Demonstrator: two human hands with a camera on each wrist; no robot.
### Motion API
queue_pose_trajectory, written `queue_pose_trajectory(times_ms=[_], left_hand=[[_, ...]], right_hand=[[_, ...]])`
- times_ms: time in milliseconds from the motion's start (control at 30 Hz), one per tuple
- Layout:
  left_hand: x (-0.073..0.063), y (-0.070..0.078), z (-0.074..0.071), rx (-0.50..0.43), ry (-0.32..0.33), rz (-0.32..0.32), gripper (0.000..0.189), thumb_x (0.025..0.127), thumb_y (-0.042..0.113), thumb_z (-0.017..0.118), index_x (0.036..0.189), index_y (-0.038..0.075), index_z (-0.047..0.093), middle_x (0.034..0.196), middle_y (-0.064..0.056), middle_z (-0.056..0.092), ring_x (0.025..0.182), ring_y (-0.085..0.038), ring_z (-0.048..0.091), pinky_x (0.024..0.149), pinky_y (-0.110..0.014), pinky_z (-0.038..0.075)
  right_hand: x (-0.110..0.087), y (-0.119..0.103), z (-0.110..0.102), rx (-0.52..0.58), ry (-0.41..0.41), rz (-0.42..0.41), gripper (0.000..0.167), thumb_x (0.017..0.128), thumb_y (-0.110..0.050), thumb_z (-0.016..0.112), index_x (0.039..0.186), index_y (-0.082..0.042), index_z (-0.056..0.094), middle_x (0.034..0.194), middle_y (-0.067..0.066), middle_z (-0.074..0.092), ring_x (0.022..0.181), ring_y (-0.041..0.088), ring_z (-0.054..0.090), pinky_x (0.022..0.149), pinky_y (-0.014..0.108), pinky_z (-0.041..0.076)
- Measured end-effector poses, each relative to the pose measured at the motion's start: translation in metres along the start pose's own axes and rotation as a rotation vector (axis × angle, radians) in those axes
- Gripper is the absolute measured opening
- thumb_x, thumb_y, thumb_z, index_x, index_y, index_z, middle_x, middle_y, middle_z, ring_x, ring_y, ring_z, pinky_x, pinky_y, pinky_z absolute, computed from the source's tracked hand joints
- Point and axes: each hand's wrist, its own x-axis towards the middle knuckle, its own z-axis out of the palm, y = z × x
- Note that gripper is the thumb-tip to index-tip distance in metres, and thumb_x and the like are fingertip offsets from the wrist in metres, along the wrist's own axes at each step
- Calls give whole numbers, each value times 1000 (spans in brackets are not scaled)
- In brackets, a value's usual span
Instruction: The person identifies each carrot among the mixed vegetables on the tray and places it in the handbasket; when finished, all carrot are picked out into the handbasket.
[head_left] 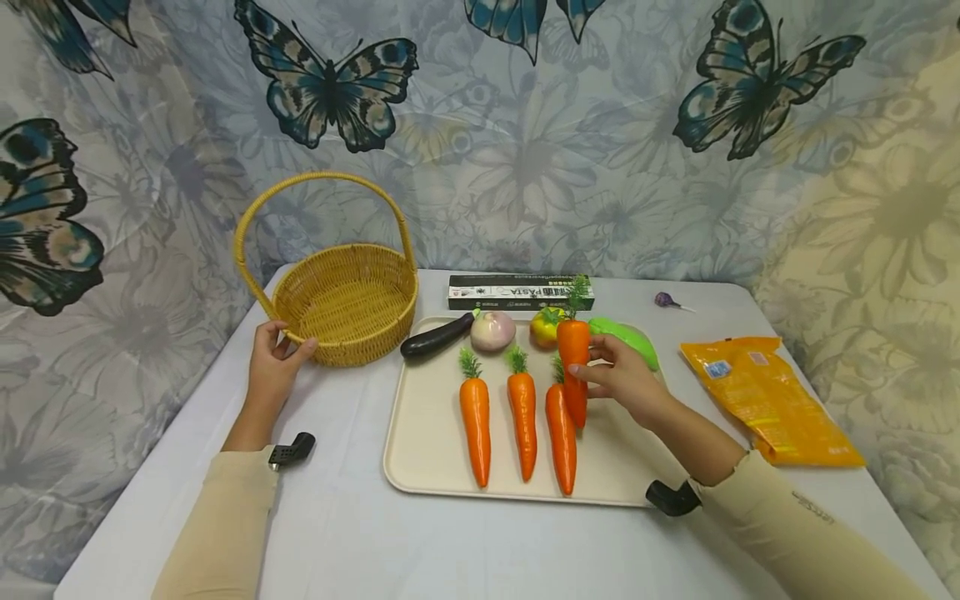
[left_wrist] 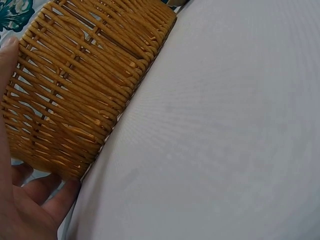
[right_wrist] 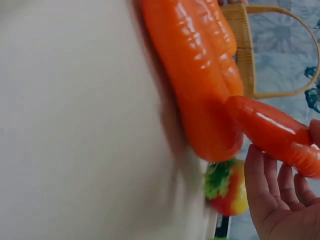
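Observation:
My left hand [head_left: 273,362] grips the near left side of a yellow wicker basket [head_left: 363,350], thumb and fingers spread against its woven wall [left_wrist: 85,75]. With the right hand [head_left: 626,379] I hold an orange carrot [head_left: 573,346], green top upward, pinched between thumb and fingers above a cream tray [head_left: 427,467]. Its lower end overlaps another carrot [head_left: 561,442] in the head view. Two more carrots, a left one [head_left: 475,429] and a middle one [head_left: 522,425], lie on the tray with tips toward me. In the right wrist view the held carrot [right_wrist: 272,130] slants across the fingers.
Along the tray's far edge lie an eggplant [head_left: 438,337], a pinkish-white round vegetable [head_left: 492,332], a yellow-red pepper [head_left: 546,327] and a green item [head_left: 626,336]. Behind stands a pasta box [head_left: 510,292]. An orange packet [head_left: 765,400] and small purple object [head_left: 663,299] are at right.

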Motion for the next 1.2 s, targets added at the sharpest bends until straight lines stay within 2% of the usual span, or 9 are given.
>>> queue_pose_trajectory(times_ms=[167, 233, 333, 433, 533, 633, 800, 967, 1200], left_hand=[[3, -8, -2, 21, 2, -2, 67, 91, 16, 71, 134, -6, 24, 161, -16, 4, 142, -37, 22, 97, -16, 41], [6, -15, -3, 12, 8, 1, 66, 90, 14, 71, 134, -5, 25, 161, -14, 4, 142, -36, 23, 97, -17, 42], [10, -25, -4, 7, 20, 8, 65, 90, 14, 72, 133, -3, 27, 161, -12, 6, 142, -34, 25, 97, -18, 42], [11, -31, -4, 15, 22, 16, 67, 90, 17, 72, 134, -2, 27, 161, -10, 6, 142, -33, 25, 97, -17, 42], [11, -32, -5, 27, 25, 24, 68, 90, 20, 72, 134, -1, 26, 162, -10, 6, 142, -33, 24, 96, -16, 42], [9, -31, -6, 30, 29, 24, 67, 90, 21, 72, 134, -1, 26, 162, -10, 6, 143, -32, 24, 97, -16, 42], [10, -29, -5, 20, 28, 23, 67, 90, 21, 72, 134, -1, 26, 162, -10, 4, 143, -32, 24, 95, -16, 43], [10, -30, -4, 29, 14, 27, 69, 91, 24, 71, 135, -1, 25, 162, -12, 2, 143, -32, 22, 93, -13, 43], [12, -26, -4, 47, 16, 21, 68, 91, 25, 71, 135, 0, 25, 162, -9, 3, 143, -30, 23, 104, -28, 40]], right_hand=[[16, -6, 14, 2, -7, -3, 58, 93, -21, 68, 139, 0, 39, 118, 20, 50, 101, 29, 57, 81, 44, 56], [23, -7, 20, 40, -39, 3, 55, 94, -20, 66, 138, -1, 39, 118, 20, 51, 102, 34, 60, 84, 47, 55], [31, -7, 29, 136, -113, 36, 55, 97, -19, 62, 143, 0, 37, 125, 23, 50, 106, 38, 60, 91, 50, 51], [35, -8, 36, 185, -152, 86, 57, 98, -21, 60, 147, -2, 36, 132, 23, 48, 108, 34, 58, 93, 46, 50], [38, -10, 42, 170, -149, 98, 55, 99, -23, 59, 147, -4, 39, 135, 21, 47, 107, 27, 56, 89, 36, 51], [41, -12, 48, 172, -152, 65, 54, 99, -18, 58, 147, -4, 38, 137, 22, 46, 112, 28, 53, 88, 32, 49], [48, -18, 57, 220, -160, 24, 52, 100, -10, 54, 148, -6, 36, 140, 21, 43, 120, 32, 48, 97, 40, 44], [53, -27, 69, 297, -176, 0, 52, 101, -5, 51, 150, -6, 33, 141, 19, 41, 121, 32, 48, 96, 40, 45], [64, -43, 86, 370, -203, -28, 54, 100, -3, 53, 150, -7, 33, 140, 18, 43, 120, 31, 51, 99, 44, 45]])
